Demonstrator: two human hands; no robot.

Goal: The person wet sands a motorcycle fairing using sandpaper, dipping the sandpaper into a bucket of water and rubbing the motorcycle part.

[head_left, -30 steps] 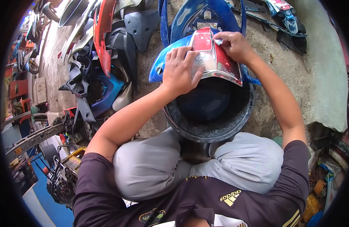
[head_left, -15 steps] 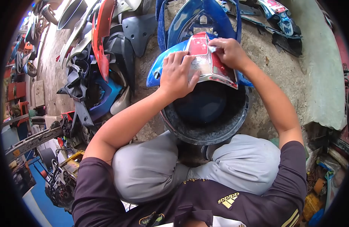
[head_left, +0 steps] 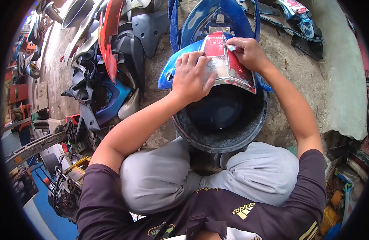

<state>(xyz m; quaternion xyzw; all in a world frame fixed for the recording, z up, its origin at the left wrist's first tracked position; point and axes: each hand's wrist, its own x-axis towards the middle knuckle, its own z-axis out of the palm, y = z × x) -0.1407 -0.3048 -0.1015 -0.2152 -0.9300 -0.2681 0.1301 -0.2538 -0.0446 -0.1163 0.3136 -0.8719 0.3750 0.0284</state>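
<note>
A blue motorcycle body panel with red and whitish worn sections (head_left: pixel 215 45) lies over the far rim of a black bucket (head_left: pixel 218 146). Dark liquid (head_left: pixel 216 114) shows inside the bucket. My left hand (head_left: pixel 190 76) rests on the panel's left half, fingers spread and lying flat. On the right half, my right hand (head_left: pixel 249 55) is closed, pinching a small pale folded piece (head_left: pixel 231 47) against the red surface near the central ridge. Its exact kind cannot be made out.
Beyond the panel stands a larger blue fairing (head_left: pixel 240 18). Several fairings, including a red one (head_left: pixel 108 44) and a dark grey one (head_left: pixel 150 30), lie at left. More painted parts (head_left: pixel 298 24) lie at upper right, beside a pale concrete ledge (head_left: pixel 344 80).
The view has shifted slightly, so panel and bucket appear a little farther right. My right hand with the pale piece has moved a short way up and right along the panel.
</note>
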